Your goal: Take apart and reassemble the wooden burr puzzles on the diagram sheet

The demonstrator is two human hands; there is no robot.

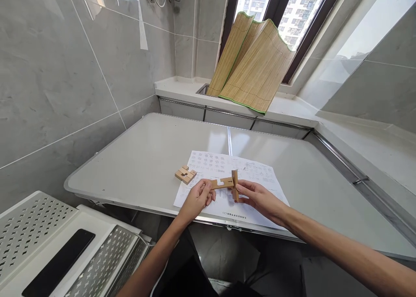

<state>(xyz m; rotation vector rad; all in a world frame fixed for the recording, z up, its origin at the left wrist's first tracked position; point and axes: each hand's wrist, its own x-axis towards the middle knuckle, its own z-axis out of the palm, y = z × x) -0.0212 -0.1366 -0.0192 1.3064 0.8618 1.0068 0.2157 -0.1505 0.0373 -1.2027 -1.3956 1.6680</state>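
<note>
My left hand [197, 198] pinches one end of a flat, notched wooden puzzle piece [222, 183], held level over the printed sheet. In my right hand [256, 196] is a second wooden puzzle piece [235, 186], standing upright between thumb and fingers. The far end of the level piece meets the upright one; whether they interlock I cannot tell. Left of my hands, several more wooden pieces lie grouped in a small block [185, 174] with a gap in its middle, partly over the edge of the instruction sheet [256, 171]. Its small diagrams are too fine to read.
The folding table [139, 154] has a seam down its middle. A white perforated rack [29, 232] with a black phone-like slab [60, 262] stands at the lower left. Behind the table, a bamboo mat [253, 67] leans against the window above a white ledge [182, 89].
</note>
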